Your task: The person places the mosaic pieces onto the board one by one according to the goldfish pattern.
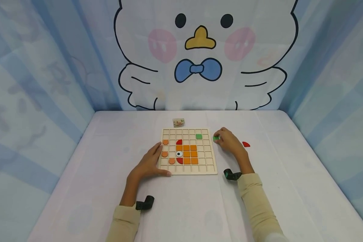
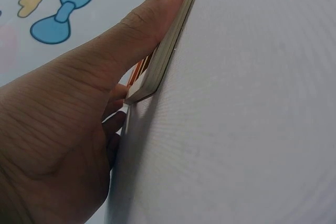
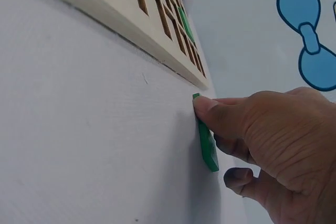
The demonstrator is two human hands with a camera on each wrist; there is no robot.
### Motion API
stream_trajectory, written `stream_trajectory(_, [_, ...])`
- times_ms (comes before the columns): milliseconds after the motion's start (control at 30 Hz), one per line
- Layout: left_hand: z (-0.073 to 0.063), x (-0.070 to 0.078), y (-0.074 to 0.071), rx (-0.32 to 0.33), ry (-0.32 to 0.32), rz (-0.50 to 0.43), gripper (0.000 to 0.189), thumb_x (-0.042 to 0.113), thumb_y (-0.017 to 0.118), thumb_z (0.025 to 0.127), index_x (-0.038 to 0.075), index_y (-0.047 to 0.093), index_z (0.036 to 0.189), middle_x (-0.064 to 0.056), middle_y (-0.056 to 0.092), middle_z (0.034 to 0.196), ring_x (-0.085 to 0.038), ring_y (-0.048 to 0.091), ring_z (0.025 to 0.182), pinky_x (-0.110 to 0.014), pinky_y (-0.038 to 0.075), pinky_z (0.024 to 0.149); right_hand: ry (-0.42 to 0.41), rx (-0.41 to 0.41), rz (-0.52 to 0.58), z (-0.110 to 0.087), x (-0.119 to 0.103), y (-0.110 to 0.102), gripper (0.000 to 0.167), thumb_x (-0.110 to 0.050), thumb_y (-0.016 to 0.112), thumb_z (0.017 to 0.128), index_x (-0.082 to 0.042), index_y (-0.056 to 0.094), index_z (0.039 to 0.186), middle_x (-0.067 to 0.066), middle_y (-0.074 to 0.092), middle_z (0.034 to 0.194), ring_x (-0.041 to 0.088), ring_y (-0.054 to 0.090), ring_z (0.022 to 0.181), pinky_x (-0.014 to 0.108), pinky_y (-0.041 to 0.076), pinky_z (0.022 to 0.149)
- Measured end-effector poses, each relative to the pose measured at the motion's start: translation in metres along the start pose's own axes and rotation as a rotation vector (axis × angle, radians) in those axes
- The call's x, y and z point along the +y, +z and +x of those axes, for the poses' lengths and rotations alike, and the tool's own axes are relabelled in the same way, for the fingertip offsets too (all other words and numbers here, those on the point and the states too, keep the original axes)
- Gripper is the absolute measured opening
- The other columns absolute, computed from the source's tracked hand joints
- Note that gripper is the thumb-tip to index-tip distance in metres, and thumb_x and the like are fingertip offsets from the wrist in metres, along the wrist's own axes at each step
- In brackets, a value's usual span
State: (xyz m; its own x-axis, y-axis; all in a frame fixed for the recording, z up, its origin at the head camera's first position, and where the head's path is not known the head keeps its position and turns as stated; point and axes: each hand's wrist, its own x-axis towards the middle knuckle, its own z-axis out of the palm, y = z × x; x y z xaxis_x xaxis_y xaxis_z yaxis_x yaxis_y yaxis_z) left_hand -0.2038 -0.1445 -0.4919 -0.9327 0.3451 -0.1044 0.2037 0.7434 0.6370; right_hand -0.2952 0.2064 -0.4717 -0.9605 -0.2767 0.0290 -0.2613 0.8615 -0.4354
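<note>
A square wooden grid board (image 1: 207, 169) lies flat on the table with coloured pieces in its cells. My left hand (image 1: 150, 162) rests against its near left corner, thumb (image 2: 152, 14) along the near edge and the other fingers beside the left edge. Just right of the board, my right hand (image 1: 229, 141) pinches a flat green tile (image 3: 206, 142) between thumb and fingers, close over the tabletop. On the board are a green square (image 1: 199, 136), several orange squares (image 1: 186, 154), two red quarter-round pieces (image 1: 179, 142), an eye piece (image 1: 179, 154) and three orange discs (image 1: 164, 154).
A loose red piece (image 1: 246, 144) lies on the table right of my right hand. A small patterned card or block (image 1: 178, 122) sits behind the board. The white tabletop (image 1: 184, 208) ends at a curtain (image 1: 199, 90) printed with a cartoon bird.
</note>
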Motion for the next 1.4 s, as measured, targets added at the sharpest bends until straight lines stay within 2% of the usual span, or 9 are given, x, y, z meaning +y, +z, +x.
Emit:
stream_trajectory(333, [0.000,-0.001,0.000,-0.003,-0.007,0.006,0.127,0.056,0.085,0.065,0.005,0.014,0.156,-0.012,0.008,0.165,-0.033,0.013,0.152,-0.052,0.022,0.121,0.027,-0.016,-0.003,0.000,0.001,0.004,0.023,-0.015,0.065,0.095,0.000,0.062,0.112,0.015,0.055,0.116,0.027,0.057,0.102,0.044,0.050,0.095])
stream_trajectory(700, [-0.003,-0.002,0.001,0.001,-0.010,-0.002,0.126,0.054,0.086,0.065,0.004,0.014,0.156,-0.013,0.010,0.165,-0.034,0.014,0.151,-0.052,0.023,0.120,-0.014,0.004,-0.034,-0.002,0.005,0.009,0.024,-0.015,0.065,0.095,0.001,0.060,0.112,0.015,0.055,0.113,0.028,0.055,0.104,0.044,0.050,0.094])
stream_trajectory(933, [-0.002,0.001,0.001,-0.010,-0.034,-0.001,0.126,0.056,0.084,0.065,0.006,0.014,0.156,-0.012,0.008,0.165,-0.033,0.013,0.151,-0.053,0.022,0.120,-0.007,0.010,-0.029,-0.003,0.001,0.011,0.025,-0.016,0.064,0.095,0.001,0.060,0.114,0.014,0.056,0.114,0.026,0.055,0.103,0.043,0.050,0.094])
stream_trajectory(1167, [-0.001,0.000,0.001,-0.002,-0.016,0.003,0.126,0.056,0.084,0.065,0.006,0.014,0.157,-0.012,0.009,0.165,-0.033,0.014,0.151,-0.052,0.024,0.120,0.001,0.006,-0.026,-0.003,-0.005,0.008,0.026,-0.017,0.062,0.097,-0.002,0.058,0.118,0.011,0.054,0.117,0.024,0.053,0.103,0.042,0.049,0.096])
stream_trajectory(1400, [0.000,0.000,-0.002,-0.008,-0.014,0.009,0.128,0.057,0.084,0.065,0.006,0.012,0.157,-0.011,0.007,0.165,-0.033,0.012,0.152,-0.051,0.022,0.121,-0.032,0.004,0.003,0.000,-0.012,0.005,0.025,-0.018,0.061,0.097,-0.002,0.058,0.116,0.010,0.054,0.118,0.024,0.052,0.102,0.041,0.049,0.095])
